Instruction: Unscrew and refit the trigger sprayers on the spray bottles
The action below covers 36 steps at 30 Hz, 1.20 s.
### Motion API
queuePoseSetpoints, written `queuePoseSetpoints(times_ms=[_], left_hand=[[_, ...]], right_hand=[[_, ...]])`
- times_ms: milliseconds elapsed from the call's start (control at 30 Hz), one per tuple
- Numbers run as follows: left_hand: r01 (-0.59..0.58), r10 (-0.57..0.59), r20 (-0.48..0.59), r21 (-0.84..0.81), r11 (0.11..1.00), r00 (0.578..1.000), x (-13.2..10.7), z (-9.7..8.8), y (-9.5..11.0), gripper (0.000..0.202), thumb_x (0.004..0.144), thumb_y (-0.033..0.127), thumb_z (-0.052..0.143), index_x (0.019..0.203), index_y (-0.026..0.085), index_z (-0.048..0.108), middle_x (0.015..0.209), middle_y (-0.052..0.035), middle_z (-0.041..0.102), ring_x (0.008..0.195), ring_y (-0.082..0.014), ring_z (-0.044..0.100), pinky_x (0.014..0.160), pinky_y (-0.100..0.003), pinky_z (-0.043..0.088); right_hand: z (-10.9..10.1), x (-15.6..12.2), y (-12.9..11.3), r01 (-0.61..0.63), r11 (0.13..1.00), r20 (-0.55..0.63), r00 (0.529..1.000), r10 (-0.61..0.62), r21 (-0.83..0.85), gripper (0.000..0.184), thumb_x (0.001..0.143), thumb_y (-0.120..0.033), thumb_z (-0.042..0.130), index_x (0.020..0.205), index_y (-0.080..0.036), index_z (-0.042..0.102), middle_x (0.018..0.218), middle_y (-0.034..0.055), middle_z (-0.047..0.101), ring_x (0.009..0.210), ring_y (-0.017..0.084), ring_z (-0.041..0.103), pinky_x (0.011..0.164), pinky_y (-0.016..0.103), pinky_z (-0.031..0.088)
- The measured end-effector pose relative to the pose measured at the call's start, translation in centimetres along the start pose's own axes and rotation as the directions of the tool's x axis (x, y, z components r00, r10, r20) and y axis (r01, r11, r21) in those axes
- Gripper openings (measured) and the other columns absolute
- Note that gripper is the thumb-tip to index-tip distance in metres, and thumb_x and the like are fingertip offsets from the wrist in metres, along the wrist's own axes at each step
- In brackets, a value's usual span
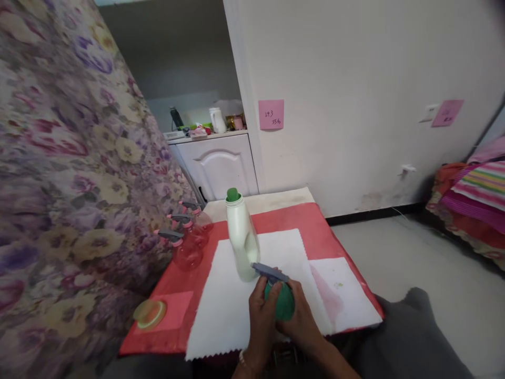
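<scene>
With our left hand [261, 310] and right hand [302, 318], we grip a round green plastic spray bottle with grey trigger head [285, 304], nearer us than the tall pale-green plastic jug [239, 231].

Round dark-green plastic spray bottle [285, 304] is showing slate-grey trigger head [270, 271]. Tall pale-green plastic jug [239, 231] is bearing deeper-green spout [232, 195]. Three round see-through pink spray bottles [187, 256] are carrying grey triggers [171, 235]. Smooth red table cover [282, 217] is contrasting with zigzag-edged white sheet [224, 310]. Flat round lid [149, 315] is showing yellowish green. Long fabric curtain [87, 189] is displaying purple, pink and cream flowers. Square pink paper note [271, 115] is bearing dark handwriting. Folded textile [483, 184] is showing pink, white, yellow and green stripes.
</scene>
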State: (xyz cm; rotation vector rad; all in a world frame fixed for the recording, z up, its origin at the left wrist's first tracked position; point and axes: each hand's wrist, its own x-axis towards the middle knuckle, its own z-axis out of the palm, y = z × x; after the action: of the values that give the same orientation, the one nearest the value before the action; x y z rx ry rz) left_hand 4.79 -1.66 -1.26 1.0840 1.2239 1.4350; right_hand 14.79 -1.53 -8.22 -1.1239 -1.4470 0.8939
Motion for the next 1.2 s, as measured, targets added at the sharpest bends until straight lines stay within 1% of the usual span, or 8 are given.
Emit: queuePoseSetpoints(times_ms=[233, 500, 667, 733, 800, 900, 1033, 1200], left_hand=[[0.023, -0.022, 0.022, -0.015, 1.000, 0.999, 0.1, -0.2, 0.2, 0.040, 0.077, 0.040, 0.071, 0.110, 0.018, 0.069, 0.113, -0.0083, 0.074, 0.107, -0.0273, 0.066, 0.093, -0.036, 0.053], [0.008, -0.008, 0.004, 0.000, 1.000, 1.000, -0.2, 0.7, 0.6, 0.040, 0.076, 0.040, 0.071, 0.110, 0.017, 0.069, 0.109, -0.0068, 0.075, 0.101, -0.0255, 0.068, 0.087, -0.034, 0.055], [0.000, -0.004, 0.117, 0.034, 0.999, 0.993, 0.2, 0.0, 0.8, 0.035, 0.077, 0.037, 0.070, 0.106, 0.017, 0.071, 0.109, -0.0066, 0.075, 0.103, -0.0268, 0.066, 0.090, -0.035, 0.053], [-0.021, 0.014, 0.158, 0.047, 0.999, 0.987, 0.3, -0.2, 0.9, 0.035, 0.077, 0.037, 0.069, 0.105, 0.017, 0.072, 0.108, -0.0064, 0.075, 0.102, -0.0273, 0.066, 0.091, -0.037, 0.052], [-0.037, 0.028, 0.156, 0.053, 0.998, 0.987, 0.2, -0.1, 1.0, 0.035, 0.077, 0.037, 0.069, 0.105, 0.017, 0.071, 0.107, -0.0062, 0.075, 0.102, -0.0274, 0.066, 0.091, -0.037, 0.052], [-0.034, 0.028, 0.105, 0.058, 0.998, 0.994, -0.1, 0.5, 1.0, 0.034, 0.077, 0.038, 0.069, 0.105, 0.018, 0.071, 0.107, -0.0054, 0.075, 0.101, -0.0262, 0.066, 0.089, -0.034, 0.052], [-0.032, 0.029, 0.064, 0.048, 0.998, 0.998, -0.3, 0.8, 0.6, 0.032, 0.080, 0.039, 0.068, 0.105, 0.020, 0.069, 0.104, -0.0037, 0.075, 0.099, -0.0240, 0.066, 0.088, -0.032, 0.052], [-0.028, 0.019, 0.135, 0.067, 0.997, 0.991, 0.4, 0.0, 0.6, 0.033, 0.079, 0.037, 0.068, 0.106, 0.017, 0.069, 0.104, -0.0047, 0.075, 0.099, -0.0247, 0.065, 0.087, -0.032, 0.052]], right_hand=[[-2.1, 0.5, -0.7, -0.020, 0.995, 0.208, 0.978, -0.002, 0.102, 0.087, 0.059, -0.008, 0.072, 0.137, -0.026, 0.036, 0.140, 0.0089, 0.047, 0.132, 0.028, 0.046, 0.111, 0.046, 0.038], [-0.7, -0.1, -0.7, -0.121, 0.993, -0.043, 0.992, 0.122, 0.013, 0.073, 0.057, -0.016, 0.075, 0.122, -0.022, 0.043, 0.118, 0.0089, 0.059, 0.109, 0.029, 0.060, 0.091, 0.042, 0.052], [-3.3, 1.1, -0.3, -0.078, 0.974, 0.284, 0.959, 0.014, 0.215, 0.092, 0.056, -0.008, 0.077, 0.137, -0.027, 0.038, 0.143, 0.0081, 0.049, 0.130, 0.029, 0.049, 0.105, 0.046, 0.044], [-3.9, 1.5, -0.1, -0.070, 0.967, 0.349, 0.937, -0.021, 0.245, 0.092, 0.057, -0.009, 0.078, 0.139, -0.029, 0.039, 0.144, 0.0063, 0.050, 0.131, 0.030, 0.048, 0.106, 0.048, 0.042], [-3.7, 1.6, 0.0, -0.055, 0.973, 0.312, 0.950, -0.018, 0.223, 0.091, 0.055, -0.012, 0.080, 0.136, -0.028, 0.042, 0.138, 0.0060, 0.055, 0.126, 0.030, 0.053, 0.102, 0.047, 0.046], [-2.2, 1.0, -0.4, -0.024, 0.992, 0.136, 0.991, 0.006, 0.128, 0.084, 0.054, -0.017, 0.083, 0.128, -0.026, 0.046, 0.127, 0.0070, 0.059, 0.116, 0.029, 0.059, 0.096, 0.044, 0.050], [-1.2, 0.4, -0.8, -0.060, 0.998, -0.016, 0.998, 0.060, 0.025, 0.078, 0.056, -0.019, 0.080, 0.125, -0.021, 0.044, 0.122, 0.0105, 0.058, 0.111, 0.030, 0.060, 0.093, 0.044, 0.051], [-3.0, 1.2, -0.2, -0.035, 0.991, 0.251, 0.968, 0.001, 0.131, 0.099, 0.051, -0.009, 0.081, 0.138, -0.025, 0.037, 0.141, 0.0092, 0.050, 0.125, 0.028, 0.053, 0.102, 0.045, 0.046]])
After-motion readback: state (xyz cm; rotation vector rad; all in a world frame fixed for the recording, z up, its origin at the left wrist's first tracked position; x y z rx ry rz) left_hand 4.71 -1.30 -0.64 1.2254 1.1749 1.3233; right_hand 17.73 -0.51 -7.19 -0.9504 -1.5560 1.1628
